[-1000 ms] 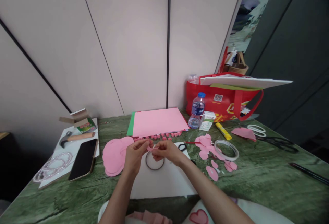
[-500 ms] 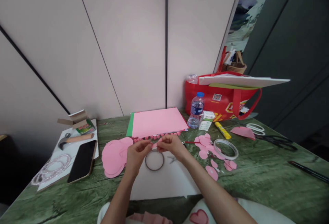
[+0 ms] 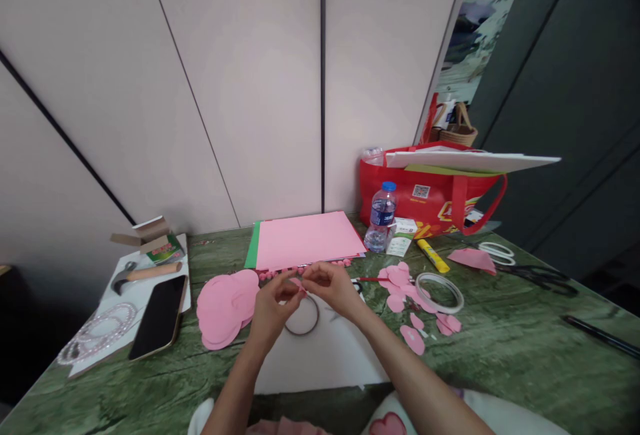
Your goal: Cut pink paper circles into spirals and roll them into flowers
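Observation:
My left hand (image 3: 271, 307) and my right hand (image 3: 331, 287) meet above a white sheet (image 3: 320, 358) at the table's middle. Both pinch a small pink paper piece (image 3: 299, 282) between their fingertips. Just under the hands a thin dark ring (image 3: 302, 318) lies on the white sheet. A stack of large pink paper circles (image 3: 223, 298) lies left of my left hand. A row of small pink rolled bits (image 3: 305, 266) runs along the near edge of the pink paper sheets (image 3: 309, 238).
Phone (image 3: 157, 316), hammer (image 3: 145, 273), small box (image 3: 156, 240) and beads (image 3: 95, 332) lie at the left. Loose pink petals (image 3: 406, 288), a tape roll (image 3: 440, 291), glue stick (image 3: 434, 255), water bottle (image 3: 381, 216), red bag (image 3: 434, 195) and scissors (image 3: 540, 276) are at the right.
Both hands stayed together on the small pink piece and shifted slightly away from me. The camera tilted a little; nothing on the table moved.

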The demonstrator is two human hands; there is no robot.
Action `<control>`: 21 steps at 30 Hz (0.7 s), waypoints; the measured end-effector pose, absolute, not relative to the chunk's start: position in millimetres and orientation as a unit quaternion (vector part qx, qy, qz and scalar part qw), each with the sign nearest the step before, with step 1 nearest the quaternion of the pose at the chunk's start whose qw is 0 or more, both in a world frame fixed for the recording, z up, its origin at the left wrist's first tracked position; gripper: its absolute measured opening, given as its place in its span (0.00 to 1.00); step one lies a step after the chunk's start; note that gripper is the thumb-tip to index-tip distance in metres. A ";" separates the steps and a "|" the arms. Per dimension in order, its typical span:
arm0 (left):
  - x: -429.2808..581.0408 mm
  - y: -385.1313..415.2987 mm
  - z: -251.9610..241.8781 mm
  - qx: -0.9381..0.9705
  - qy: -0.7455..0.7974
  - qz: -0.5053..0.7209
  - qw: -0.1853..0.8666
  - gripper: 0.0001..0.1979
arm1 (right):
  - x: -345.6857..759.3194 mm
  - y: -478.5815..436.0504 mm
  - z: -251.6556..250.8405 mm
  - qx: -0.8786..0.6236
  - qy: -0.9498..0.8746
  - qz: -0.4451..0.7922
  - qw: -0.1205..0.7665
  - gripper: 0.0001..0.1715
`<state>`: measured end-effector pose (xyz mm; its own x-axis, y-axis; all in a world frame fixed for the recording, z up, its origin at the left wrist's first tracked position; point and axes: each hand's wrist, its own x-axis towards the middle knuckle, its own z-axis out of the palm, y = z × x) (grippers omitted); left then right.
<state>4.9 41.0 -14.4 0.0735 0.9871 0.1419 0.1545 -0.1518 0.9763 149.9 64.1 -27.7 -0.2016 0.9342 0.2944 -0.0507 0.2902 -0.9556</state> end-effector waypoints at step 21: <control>2.2 42.4 -15.2 0.607 0.506 0.478 0.384 0.06 | 152.5 58.3 -21.5 -0.325 -0.744 0.364 0.456 0.05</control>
<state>2.2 42.4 -15.2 0.0319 0.9810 0.1916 0.2480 -0.1935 0.9492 152.5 58.3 -21.5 -0.3721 0.8158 0.4428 0.1516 0.5240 -0.8381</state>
